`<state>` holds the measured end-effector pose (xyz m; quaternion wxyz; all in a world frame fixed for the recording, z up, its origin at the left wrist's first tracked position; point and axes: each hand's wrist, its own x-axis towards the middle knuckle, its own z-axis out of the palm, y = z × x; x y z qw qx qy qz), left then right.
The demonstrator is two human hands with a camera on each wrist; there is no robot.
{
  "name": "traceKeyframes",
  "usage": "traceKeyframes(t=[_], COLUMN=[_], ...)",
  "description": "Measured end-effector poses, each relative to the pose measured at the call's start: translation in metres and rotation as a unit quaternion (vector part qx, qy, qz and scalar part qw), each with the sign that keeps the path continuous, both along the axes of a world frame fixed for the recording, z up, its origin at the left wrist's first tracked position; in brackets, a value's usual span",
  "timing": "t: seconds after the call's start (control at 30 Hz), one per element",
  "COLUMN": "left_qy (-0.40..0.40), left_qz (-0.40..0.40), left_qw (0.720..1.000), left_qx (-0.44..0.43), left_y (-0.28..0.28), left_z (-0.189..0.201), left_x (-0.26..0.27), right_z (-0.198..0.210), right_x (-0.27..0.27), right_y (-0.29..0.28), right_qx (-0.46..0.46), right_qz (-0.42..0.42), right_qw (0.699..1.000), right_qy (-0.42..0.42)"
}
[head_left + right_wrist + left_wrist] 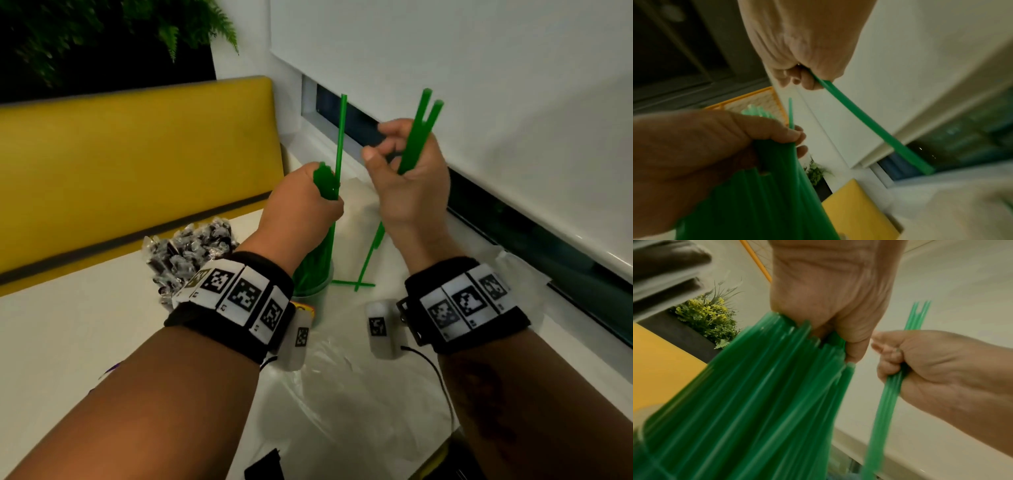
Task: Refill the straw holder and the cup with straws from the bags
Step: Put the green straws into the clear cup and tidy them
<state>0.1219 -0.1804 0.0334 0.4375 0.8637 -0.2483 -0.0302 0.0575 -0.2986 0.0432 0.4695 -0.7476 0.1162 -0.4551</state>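
Her left hand [305,205] clenches the green bundle [317,253] standing in the cup [313,291] on the table [85,325], one straw poking tall. The right hand [407,178] grips two loose straws [416,137] just beside it. I'd loosen the left fist slightly and slide these in vertically, avoiding the splayed tops.

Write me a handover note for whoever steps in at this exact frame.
Left hand grips the big bunch of green straws standing in the cup; one straw sticks up above the rest.
Right hand holds two straws upright.
Two loose straws lie crossed on the table, beside the clear bag.
Done: cup mostly filled.
Left: add held and loose straws. Straw holder not in view.
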Motion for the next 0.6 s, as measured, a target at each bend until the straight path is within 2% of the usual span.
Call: traceKeyframes(t=[0.1, 0.23, 0.37, 0.43, 0.5, 0.6], left_qy=[0.019, 0.056, 0.092, 0.105, 0.114, 0.113], left_qz=[-0.009, -0.021, -0.034, -0.039, -0.044, -0.040], left_qw=[1.000, 0.997, 0.992, 0.989, 0.987, 0.987], left_qx=[-0.021, -0.052, -0.078, -0.092, -0.104, -0.106], left_y=[0.001, 0.003, 0.006, 0.010, 0.013, 0.014], left_z=[0.003, 0.005, 0.007, 0.008, 0.008, 0.006], left_x=[-0.002, -0.003, -0.004, -0.004, -0.003, -0.002], right_z=[-0.012, 0.018, 0.058, 0.065, 0.064, 0.042], right_x=[-0.010, -0.007, 0.010, 0.010, 0.005, -0.006], right_y=[-0.008, 0.001, 0.009, 0.009, 0.009, 0.013], right_qx=[-0.005, 0.023, -0.142, -0.160, -0.150, -0.116], right_qz=[0.005, 0.089, 0.100, 0.091, 0.066, 0.048], right_qw=[0.995, 0.986, 0.946, 0.946, 0.962, 0.975], right_qy=[0.104, 0.138, 0.273, 0.266, 0.220, 0.183])
